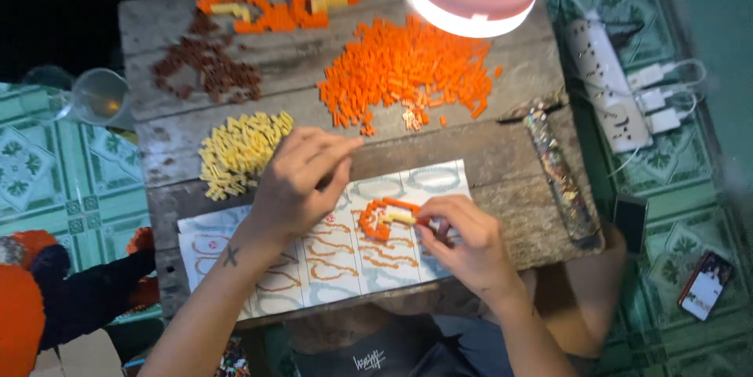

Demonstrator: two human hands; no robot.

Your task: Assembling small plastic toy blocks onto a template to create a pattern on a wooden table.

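Head view: person is mid-assembly, laying small orange pieces along an outline on the template sheet [392, 263]. Right hand [463, 240] pinches closed on a yellow piece [400, 218], setting it inside the half-built orange shape [378, 218], sheet centre. Left hand [302, 177], at 10 o'clock of the shape, fingers curled loosely; contents can't tell. Orange pile [408, 71] at 12, yellow pile [239, 149] at 10. Next likely calls for precise seating, steady sheet.
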